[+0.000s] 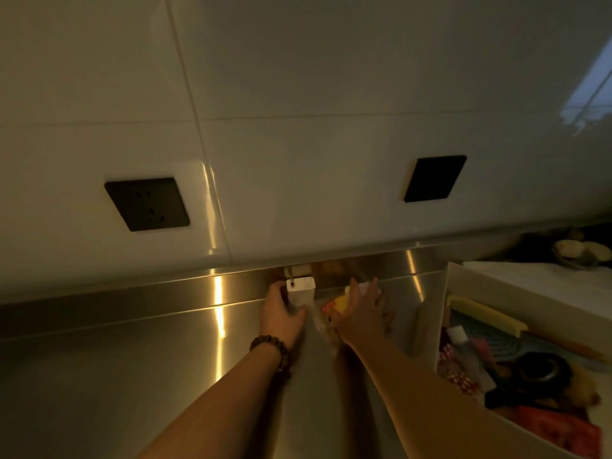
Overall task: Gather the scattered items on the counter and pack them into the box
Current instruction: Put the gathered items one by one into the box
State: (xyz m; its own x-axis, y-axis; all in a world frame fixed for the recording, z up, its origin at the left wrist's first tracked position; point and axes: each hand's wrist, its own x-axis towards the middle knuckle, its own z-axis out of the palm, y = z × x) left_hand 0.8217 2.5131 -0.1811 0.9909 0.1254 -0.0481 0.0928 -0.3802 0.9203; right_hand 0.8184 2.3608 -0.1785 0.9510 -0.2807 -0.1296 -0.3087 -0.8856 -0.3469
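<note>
My left hand [280, 314], a bead bracelet on its wrist, grips a white rectangular block [300, 291] standing upright near the back of the steel counter [132, 376]. Just to the right, my right hand [362, 313] lies with spread fingers over a clear packet holding yellow and orange pieces [336, 304]; blur hides whether its fingers curl round the packet. The white box [445, 313] stands at the right, about a hand's width from my right hand, and holds several things, among them a black round object [543, 367] and a yellow strip [486, 314].
A tiled wall with two black sockets [147, 204] [434, 178] rises behind the counter's raised steel back edge [165, 293]. A bowl with pale round items [581, 255] sits at the far right behind the box.
</note>
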